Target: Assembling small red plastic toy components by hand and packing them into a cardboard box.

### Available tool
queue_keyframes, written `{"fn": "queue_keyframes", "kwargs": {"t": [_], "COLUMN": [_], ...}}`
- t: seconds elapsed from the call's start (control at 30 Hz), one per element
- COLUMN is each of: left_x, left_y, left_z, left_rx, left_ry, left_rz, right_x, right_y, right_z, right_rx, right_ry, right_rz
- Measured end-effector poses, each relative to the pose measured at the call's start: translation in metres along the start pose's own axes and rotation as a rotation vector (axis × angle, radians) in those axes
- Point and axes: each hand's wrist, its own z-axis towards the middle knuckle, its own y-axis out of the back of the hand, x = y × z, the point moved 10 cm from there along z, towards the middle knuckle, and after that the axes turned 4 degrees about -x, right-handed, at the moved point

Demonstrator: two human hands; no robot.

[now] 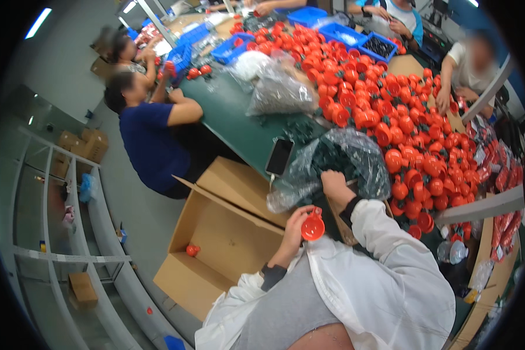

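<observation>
Green tabletop, edge near red cup

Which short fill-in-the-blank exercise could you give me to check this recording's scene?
The left hand holds a cup-shaped piece coloured ____.
The right hand is at a bag made of transparent ____.
The large open box is made of brown ____.
Missing words: red; plastic; cardboard.

Pale shelving edges grey floor — strip light above.
</observation>
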Motion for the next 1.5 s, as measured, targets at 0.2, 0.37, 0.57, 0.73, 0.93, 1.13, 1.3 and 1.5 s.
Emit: {"fn": "queue_keyframes", "kwargs": {"t": [0.2, 0.37, 0.57, 0.73, 0.93, 1.13, 1.3, 1.5], "left_x": [0.004, 0.011, -0.008, -0.036, -0.05, -0.049, -0.045, -0.046], "left_y": [0.004, -0.004, -0.006, -0.029, -0.042, -0.033, -0.031, -0.029], "left_z": [-0.001, -0.002, 0.004, -0.003, -0.017, -0.021, -0.021, -0.014], "left_rx": [-0.037, -0.051, -0.009, 0.007, -0.039, -0.102, -0.108, -0.111], "left_ry": [0.039, 0.169, -0.011, -0.067, -0.09, -0.131, -0.13, -0.128], "left_rz": [-0.005, 0.009, -0.024, 0.211, 0.249, 0.272, 0.249, 0.25], "right_x": [0.015, 0.002, -0.035, -0.007, 0.012, 0.028, 0.035, 0.035], "right_y": [0.0, 0.011, 0.087, 0.109, 0.112, 0.117, 0.117, 0.111], "right_z": [-0.014, -0.01, -0.059, -0.1, -0.119, -0.126, -0.128, -0.12], "right_rx": [0.134, 0.048, 0.165, 0.19, 0.119, 0.167, 0.213, 0.222], "right_ry": [0.213, 0.166, -0.174, -0.025, 0.053, 0.138, 0.141, 0.126], "right_rz": [0.041, 0.145, 1.077, 1.685, 1.773, 1.713, 1.688, 1.68]}}
